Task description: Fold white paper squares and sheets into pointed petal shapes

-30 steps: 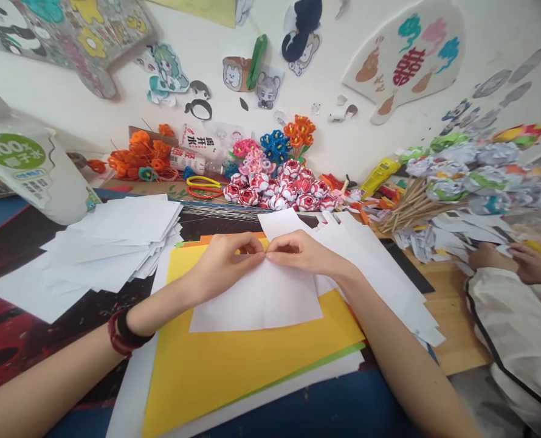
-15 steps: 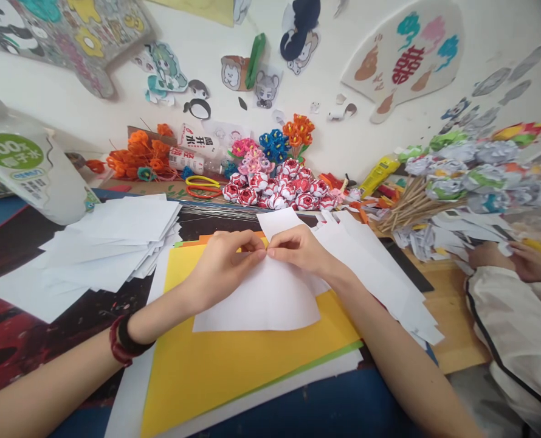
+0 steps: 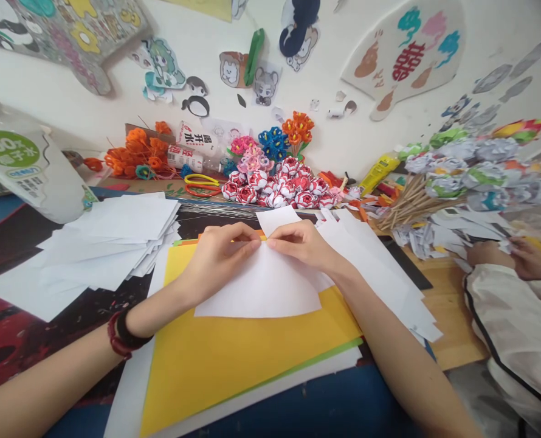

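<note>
Between my hands is a white sheet of paper [image 3: 261, 292], bowed a little, its lower edge hanging over a yellow sheet [image 3: 234, 365]. My left hand [image 3: 229, 252] pinches the paper's upper edge between thumb and forefinger. Right beside it, my right hand [image 3: 300, 243] pinches the same edge, the fingertips of both hands nearly meeting. The yellow sheet tops a stack with green and white sheets under it. Another white piece of paper [image 3: 277, 219] shows just beyond my fingers.
White paper piles lie at left [image 3: 115, 243] and right [image 3: 375, 267]. A large white bottle [image 3: 28, 164] stands at far left. Paper flowers [image 3: 289, 185] line the wall. At right, a co-worker's hands [image 3: 521, 255] are near flowers on wooden sticks [image 3: 407, 201].
Both hands have moved slightly away from me with the white paper. Its lower edge sits a little farther up over the yellow sheet.
</note>
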Tool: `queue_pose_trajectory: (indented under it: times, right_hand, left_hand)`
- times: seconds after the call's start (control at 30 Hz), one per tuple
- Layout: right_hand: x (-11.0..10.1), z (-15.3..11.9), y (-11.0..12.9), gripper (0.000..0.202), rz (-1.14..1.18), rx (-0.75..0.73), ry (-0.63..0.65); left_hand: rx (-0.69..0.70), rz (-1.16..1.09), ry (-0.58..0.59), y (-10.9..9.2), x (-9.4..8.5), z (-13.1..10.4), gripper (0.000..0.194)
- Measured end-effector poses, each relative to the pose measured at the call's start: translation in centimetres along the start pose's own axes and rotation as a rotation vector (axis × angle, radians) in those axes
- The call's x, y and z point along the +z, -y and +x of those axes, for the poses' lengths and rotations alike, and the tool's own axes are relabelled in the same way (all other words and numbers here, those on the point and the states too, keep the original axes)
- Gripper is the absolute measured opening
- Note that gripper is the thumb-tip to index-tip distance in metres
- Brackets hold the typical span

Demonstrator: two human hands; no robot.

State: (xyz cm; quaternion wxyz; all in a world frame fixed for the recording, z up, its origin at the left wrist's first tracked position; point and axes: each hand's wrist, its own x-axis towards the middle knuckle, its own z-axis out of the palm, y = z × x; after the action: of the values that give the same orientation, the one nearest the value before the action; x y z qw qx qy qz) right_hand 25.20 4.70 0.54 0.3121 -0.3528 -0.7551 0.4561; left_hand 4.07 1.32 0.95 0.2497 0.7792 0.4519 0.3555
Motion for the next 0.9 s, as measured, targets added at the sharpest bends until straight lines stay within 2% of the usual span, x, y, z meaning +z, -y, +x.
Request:
queue_pose_trajectory:
  times: [0.1,0.3,0.5,0.63,0.73,0.9]
  right_hand:
    - [-0.6,0.1,-0.3,0.024,-0.168,-0.017,-0.05]
    - [-1.6,0.5,-2.1,0.015,-0.543,-0.024,-0.209]
    - [-1.7,1.0,-3.9,0.013,-0.792,-0.031,-0.313]
    - [-1.4,1.1,-4.5,0.009,-0.833,-0.037,-0.374]
    - [-1.2,1.2,-5.1,0.004,-0.773,-0.021,-0.407]
    - [-1.0,1.3,-6.3,0.009,-0.655,-0.004,-0.476]
  left_hand:
    - [-0.059,0.096,-0.007,1.1,-0.6,0.4,0.023]
    - [-0.268,0.26,-0.011,3.1,-1.2,0.9,0.025]
    - [-0.323,0.116,-0.069,4.4,-0.3,0.9,0.029]
    - [-0.303,0.141,-0.06,4.7,0.1,0.9,0.03]
    - [-0.282,0.168,-0.065,4.8,0.1,0.8,0.029]
    - [-0.264,0.222,-0.057,4.6,0.1,0.7,0.029]
